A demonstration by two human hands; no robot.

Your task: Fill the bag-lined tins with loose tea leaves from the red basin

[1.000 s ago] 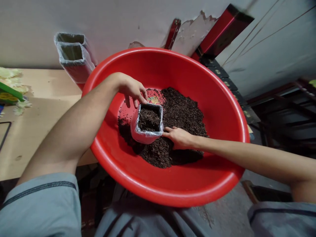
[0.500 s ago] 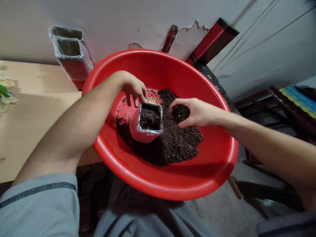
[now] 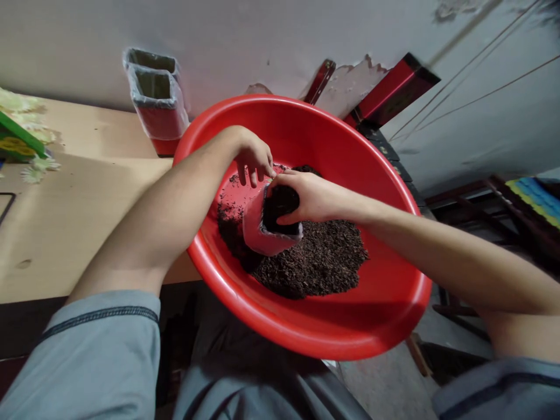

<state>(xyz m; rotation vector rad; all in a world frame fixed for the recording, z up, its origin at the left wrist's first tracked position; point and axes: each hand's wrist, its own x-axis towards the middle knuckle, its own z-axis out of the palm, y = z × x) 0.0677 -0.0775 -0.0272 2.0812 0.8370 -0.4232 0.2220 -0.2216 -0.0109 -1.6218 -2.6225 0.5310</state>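
A big red basin (image 3: 385, 326) rests on my lap with a heap of dark loose tea or soil (image 3: 324, 262) in it. A small red box lined with a clear bag (image 3: 258, 227) stands tilted in the heap, partly filled with the dark stuff. My left hand (image 3: 254, 157) pinches the bag's far rim. My right hand (image 3: 301, 195) is cupped over the box mouth, closed round a handful of the dark material.
Two more bag-lined red boxes (image 3: 160, 105) stand by the wall on a pale wooden table (image 3: 65, 221) at the left. Green and yellow items (image 3: 21, 140) lie at the table's far left. Dark red boxes (image 3: 389, 93) lean on the wall behind the basin.
My right hand scooped dark material from the heap, lifted it, and has moved left over the small box's mouth. My left hand kept holding the bag rim.
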